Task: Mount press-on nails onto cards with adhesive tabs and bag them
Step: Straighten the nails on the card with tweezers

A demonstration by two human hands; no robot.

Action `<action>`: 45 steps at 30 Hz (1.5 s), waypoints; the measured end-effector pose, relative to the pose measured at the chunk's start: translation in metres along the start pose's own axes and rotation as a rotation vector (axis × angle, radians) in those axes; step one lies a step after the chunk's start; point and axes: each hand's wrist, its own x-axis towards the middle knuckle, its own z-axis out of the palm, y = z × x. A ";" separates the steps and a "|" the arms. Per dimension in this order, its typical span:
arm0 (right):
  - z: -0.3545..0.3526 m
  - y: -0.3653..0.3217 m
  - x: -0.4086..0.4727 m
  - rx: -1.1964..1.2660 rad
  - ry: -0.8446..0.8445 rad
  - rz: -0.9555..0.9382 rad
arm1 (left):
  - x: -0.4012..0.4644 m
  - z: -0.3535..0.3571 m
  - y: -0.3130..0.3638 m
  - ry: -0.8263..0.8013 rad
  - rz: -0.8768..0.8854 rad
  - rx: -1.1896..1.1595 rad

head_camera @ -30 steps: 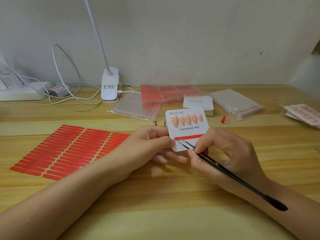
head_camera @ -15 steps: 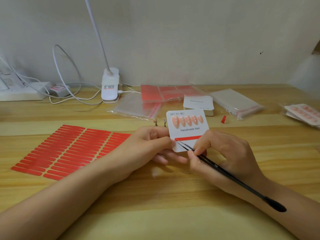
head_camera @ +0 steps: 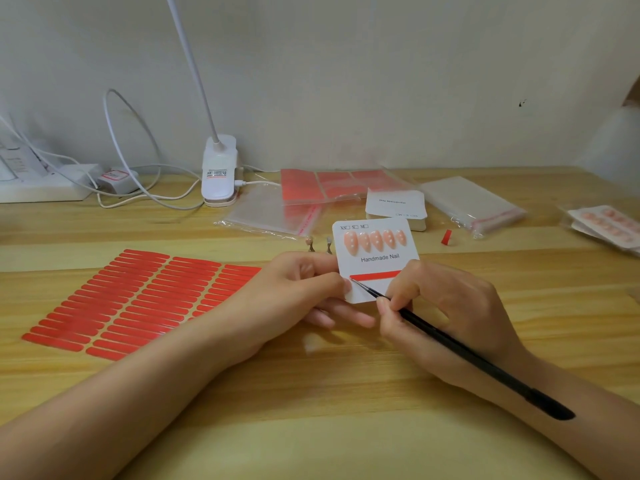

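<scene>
A white card [head_camera: 377, 261] printed "Handmade Nail" is held just above the wooden desk. Several pink press-on nails [head_camera: 375, 240] sit in a row across its top half. A red adhesive strip [head_camera: 374, 276] lies across the card under the text. My left hand [head_camera: 298, 292] pinches the card's lower left edge. My right hand [head_camera: 443, 306] grips black tweezers [head_camera: 450, 344], whose tips touch the left end of the red strip.
A sheet of red adhesive strips [head_camera: 138, 303] lies at the left. Behind the card are clear bags [head_camera: 273, 213], a stack of blank cards [head_camera: 396, 207], a bag pack [head_camera: 471, 206], a red scrap [head_camera: 446, 236], two loose nails on stands [head_camera: 318, 244], a clip lamp [head_camera: 220, 171]. Finished sets [head_camera: 609, 226] lie far right.
The card and both hands have shifted slightly; the tweezer tips stay at the left end of the red strip.
</scene>
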 end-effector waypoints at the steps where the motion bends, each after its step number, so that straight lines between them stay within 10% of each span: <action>1: 0.000 0.000 0.000 -0.002 -0.002 0.000 | 0.000 0.000 0.000 -0.001 0.000 -0.001; 25: -0.004 -0.005 -0.001 0.293 0.023 0.255 | 0.000 0.000 0.000 0.016 -0.012 -0.005; 45: -0.001 -0.002 -0.001 0.113 -0.012 0.100 | 0.000 0.000 0.000 0.004 -0.003 -0.008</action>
